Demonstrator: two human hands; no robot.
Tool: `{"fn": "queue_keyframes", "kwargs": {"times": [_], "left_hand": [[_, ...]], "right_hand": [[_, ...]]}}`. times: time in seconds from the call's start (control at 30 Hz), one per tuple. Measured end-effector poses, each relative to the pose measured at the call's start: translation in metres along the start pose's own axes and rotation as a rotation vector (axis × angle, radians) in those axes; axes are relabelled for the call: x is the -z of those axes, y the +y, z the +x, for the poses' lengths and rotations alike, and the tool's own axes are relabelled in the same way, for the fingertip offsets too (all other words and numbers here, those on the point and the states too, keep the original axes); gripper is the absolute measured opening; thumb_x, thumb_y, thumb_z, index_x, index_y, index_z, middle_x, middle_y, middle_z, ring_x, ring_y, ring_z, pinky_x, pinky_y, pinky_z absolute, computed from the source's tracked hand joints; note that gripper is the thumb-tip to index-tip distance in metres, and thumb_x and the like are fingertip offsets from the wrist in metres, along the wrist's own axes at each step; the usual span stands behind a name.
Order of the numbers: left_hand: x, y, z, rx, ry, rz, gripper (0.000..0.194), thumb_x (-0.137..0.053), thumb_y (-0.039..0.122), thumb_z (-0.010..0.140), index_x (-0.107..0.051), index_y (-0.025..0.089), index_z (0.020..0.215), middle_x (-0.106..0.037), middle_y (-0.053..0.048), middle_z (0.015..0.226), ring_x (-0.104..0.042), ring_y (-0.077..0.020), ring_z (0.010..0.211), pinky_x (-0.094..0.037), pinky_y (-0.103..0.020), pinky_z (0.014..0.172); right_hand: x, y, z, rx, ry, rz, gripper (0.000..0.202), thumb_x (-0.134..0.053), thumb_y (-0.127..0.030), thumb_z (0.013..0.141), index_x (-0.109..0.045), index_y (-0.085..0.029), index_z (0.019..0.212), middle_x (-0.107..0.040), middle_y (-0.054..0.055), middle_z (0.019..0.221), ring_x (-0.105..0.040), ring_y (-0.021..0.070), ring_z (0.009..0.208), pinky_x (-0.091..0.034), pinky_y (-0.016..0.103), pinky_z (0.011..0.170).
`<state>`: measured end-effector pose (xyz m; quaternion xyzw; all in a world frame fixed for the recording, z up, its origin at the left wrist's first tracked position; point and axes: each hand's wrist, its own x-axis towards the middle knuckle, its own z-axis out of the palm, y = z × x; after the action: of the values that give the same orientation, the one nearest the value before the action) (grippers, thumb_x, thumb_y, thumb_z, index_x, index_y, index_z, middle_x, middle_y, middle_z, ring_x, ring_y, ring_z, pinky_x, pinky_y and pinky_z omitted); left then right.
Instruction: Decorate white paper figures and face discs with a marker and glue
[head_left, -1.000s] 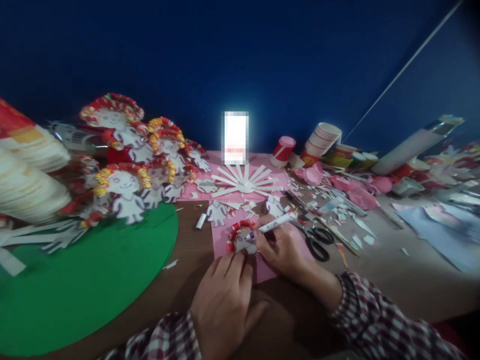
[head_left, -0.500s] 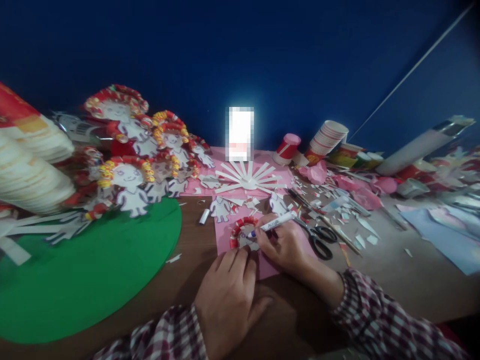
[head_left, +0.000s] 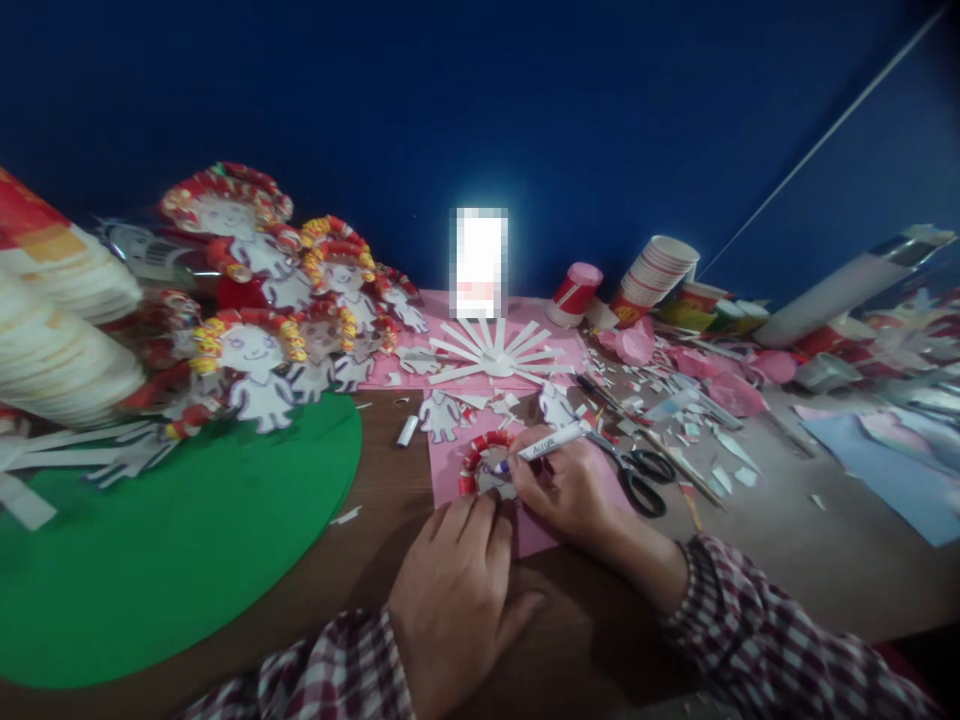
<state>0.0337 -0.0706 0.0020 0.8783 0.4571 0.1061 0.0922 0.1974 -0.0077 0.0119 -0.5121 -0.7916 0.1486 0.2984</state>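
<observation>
My right hand [head_left: 566, 487] grips a white acrylic marker [head_left: 546, 446], its dark tip at the face of a paper doll head [head_left: 493, 484]. Red rolled-paper hair [head_left: 474, 458] rings the top and left of that head. My left hand [head_left: 457, 570] lies flat, fingers stretched out, with the fingertips at the head's lower edge; the part beneath them is hidden. Under the head is a pink sheet [head_left: 450, 460]. The marker's white cap [head_left: 407, 431] lies to the left of the sheet. Two paper doll bodies [head_left: 439, 416] rest at the sheet's far edge.
Black-handled scissors [head_left: 643, 478] lie right of my right hand among paper scraps [head_left: 724, 460]. A green oval board [head_left: 225, 560] covers the left, with several finished dolls [head_left: 251, 350] behind it. White strips fan out [head_left: 495, 362] farther back. Stacked paper cups [head_left: 656, 275] stand beyond.
The marker tip has shifted very slightly left on the doll's face. The view has tilted a little; my left hand stays in place.
</observation>
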Motion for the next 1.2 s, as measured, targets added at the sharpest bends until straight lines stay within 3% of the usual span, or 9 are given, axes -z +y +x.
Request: {"fn": "queue_keyframes", "kwargs": {"times": [0.23,0.53,1.03,1.2], "left_hand": [[0.001,0.000,0.000,-0.005,0.000,0.011,0.052,-0.054,0.050,0.082,-0.055,0.011,0.118,-0.055,-0.017,0.121,-0.051,-0.0323,0.108,-0.046,-0.048,0.089],[0.000,0.000,-0.001,0.000,-0.004,0.015,0.054,-0.054,0.050,0.083,-0.054,0.011,0.121,-0.054,-0.017,0.123,-0.050,-0.0323,0.110,-0.045,-0.048,0.092],[0.001,0.000,0.001,-0.002,-0.013,0.009,0.054,-0.054,0.050,0.082,-0.054,0.011,0.120,-0.055,-0.017,0.121,-0.051,-0.0325,0.108,-0.047,-0.048,0.089],[0.001,0.000,0.001,0.005,-0.015,0.003,0.055,-0.053,0.050,0.083,-0.054,0.011,0.121,-0.054,-0.017,0.123,-0.050,-0.0329,0.110,-0.046,-0.048,0.091]], "right_hand": [[-0.006,0.004,-0.001,0.013,0.039,0.079,0.009,-0.052,-0.023,0.082,-0.058,-0.019,0.077,-0.065,0.004,0.070,-0.060,0.0150,0.064,-0.046,0.024,0.063],[-0.003,0.002,-0.002,-0.016,0.019,0.065,0.011,-0.052,-0.025,0.083,-0.058,-0.020,0.076,-0.064,0.004,0.067,-0.058,0.0148,0.059,-0.044,0.024,0.056],[-0.012,0.006,-0.003,0.061,0.088,0.114,0.007,-0.054,-0.019,0.081,-0.058,-0.021,0.076,-0.066,0.005,0.077,-0.062,0.0168,0.071,-0.049,0.027,0.068],[-0.010,0.005,-0.003,0.034,0.080,0.136,0.008,-0.053,-0.021,0.083,-0.058,-0.019,0.077,-0.065,0.004,0.072,-0.061,0.0156,0.065,-0.047,0.025,0.062]]}}
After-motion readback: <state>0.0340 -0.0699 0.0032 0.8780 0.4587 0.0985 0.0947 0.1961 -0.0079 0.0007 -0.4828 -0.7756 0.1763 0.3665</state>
